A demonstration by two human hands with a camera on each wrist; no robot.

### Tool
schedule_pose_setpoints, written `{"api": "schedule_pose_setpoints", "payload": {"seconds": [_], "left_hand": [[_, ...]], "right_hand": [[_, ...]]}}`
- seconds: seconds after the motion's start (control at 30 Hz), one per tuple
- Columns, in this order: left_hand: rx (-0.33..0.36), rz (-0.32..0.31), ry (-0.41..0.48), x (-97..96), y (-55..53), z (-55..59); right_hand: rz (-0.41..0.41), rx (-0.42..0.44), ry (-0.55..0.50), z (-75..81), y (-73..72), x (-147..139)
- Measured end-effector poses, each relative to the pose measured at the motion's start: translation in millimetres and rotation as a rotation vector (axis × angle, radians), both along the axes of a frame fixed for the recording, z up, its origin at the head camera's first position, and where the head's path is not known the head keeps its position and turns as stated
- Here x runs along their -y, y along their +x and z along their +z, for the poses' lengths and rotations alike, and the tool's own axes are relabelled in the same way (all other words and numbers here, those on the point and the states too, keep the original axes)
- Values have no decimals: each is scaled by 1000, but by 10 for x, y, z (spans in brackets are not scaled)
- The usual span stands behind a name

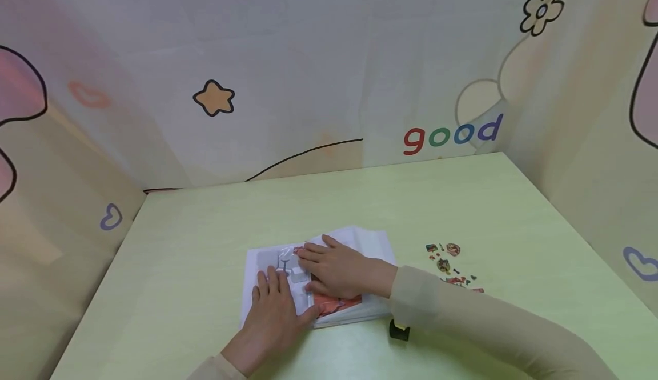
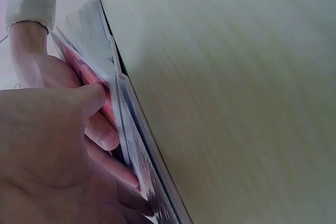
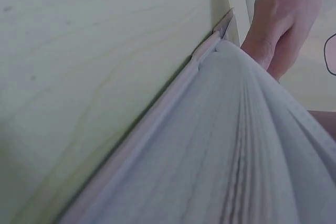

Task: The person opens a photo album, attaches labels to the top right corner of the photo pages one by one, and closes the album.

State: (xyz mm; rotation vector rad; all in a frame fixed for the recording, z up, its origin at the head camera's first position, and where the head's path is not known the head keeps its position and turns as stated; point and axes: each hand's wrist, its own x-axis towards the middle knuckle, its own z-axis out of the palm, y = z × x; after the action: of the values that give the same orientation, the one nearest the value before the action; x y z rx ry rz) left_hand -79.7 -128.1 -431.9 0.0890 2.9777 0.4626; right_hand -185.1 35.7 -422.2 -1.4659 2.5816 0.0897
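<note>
A thick book (image 1: pixel 381 248) lies spread open on the pale table, with its loose page edges (image 3: pixel 226 145) fanned up in the right wrist view. My left hand (image 1: pixel 272 314) rests on the left page, fingers fairly straight and thumb out toward the fold. My right hand (image 1: pixel 339 268) lies flat across the middle and right page, its fingertips over the fold. Between and below the hands show a grey-white printed picture (image 1: pixel 298 275) and a red picture (image 1: pixel 341 304). In the left wrist view the left thumb (image 2: pixel 92 98) touches the page near the red part.
Several small colourful cut-out stickers (image 1: pixel 444 265) lie on the table right of the book, some partly hidden by the right sleeve (image 1: pixel 462 311). A black wrist device (image 1: pixel 398 331) hangs under that sleeve. A printed curtain (image 1: pixel 308 83) stands behind the table (image 1: pixel 205 220).
</note>
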Motion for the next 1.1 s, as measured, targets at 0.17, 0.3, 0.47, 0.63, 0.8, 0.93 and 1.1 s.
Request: {"api": "schedule_pose_setpoints", "payload": {"seconds": [0.17,0.3,0.47,0.63,0.8,0.93,1.1], "left_hand": [[31,15,9,-15,-27,14],[33,21,3,-30,-43,10],[26,21,-3,-50,-49,8],[15,23,7,-60,-35,12],[12,26,13,-56,-27,14],[23,23,16,-57,-32,17],[28,31,13,-67,-34,10]], "right_hand": [[6,4,15,29,-16,5],[0,6,26,38,-50,11],[-18,17,41,45,-100,25],[-31,25,60,47,-143,30],[-32,34,57,62,-186,37],[-31,47,40,78,-209,29],[-59,52,38,76,-255,33]]}}
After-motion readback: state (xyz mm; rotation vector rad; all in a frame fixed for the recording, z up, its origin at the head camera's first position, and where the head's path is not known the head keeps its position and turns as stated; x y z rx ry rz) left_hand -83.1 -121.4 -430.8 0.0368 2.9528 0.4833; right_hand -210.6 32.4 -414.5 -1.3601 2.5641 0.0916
